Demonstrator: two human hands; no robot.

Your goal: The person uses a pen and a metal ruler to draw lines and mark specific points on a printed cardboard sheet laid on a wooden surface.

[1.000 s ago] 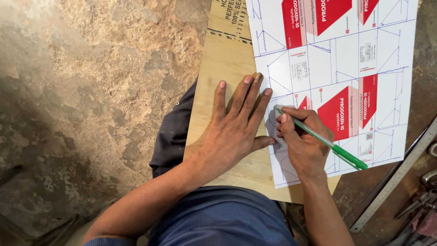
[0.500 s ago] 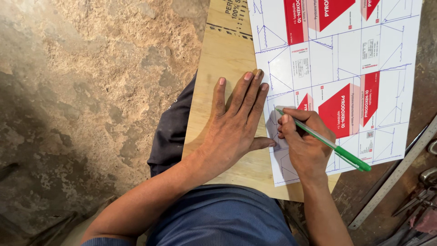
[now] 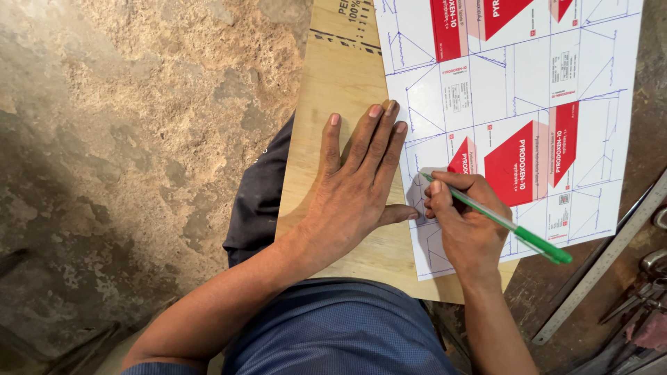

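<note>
Far left: rough stone floor, mottled tan/brown. Next, dark cloth lies half under the plywood board, which rests over the person's lap as the work surface. Left hand lies flat, palm down, fingers spread & pressed on the board, fingertips at the left edge of the printed sheet, thumb stretched right, touching that edge. Sheet = white w/ blue fold lines & red panels, laid on the board's right part, overhanging to the right. Right hand rests on the sheet's lower left corner area, just beside the left thumb, pinching a green pen betw. thumb & forefingers; tip down on the sheet near its left edge, cap end angled low right. Far right: steel ruler lies diagonal on the dark floor, metal tools beside it at the frame edge.
</note>
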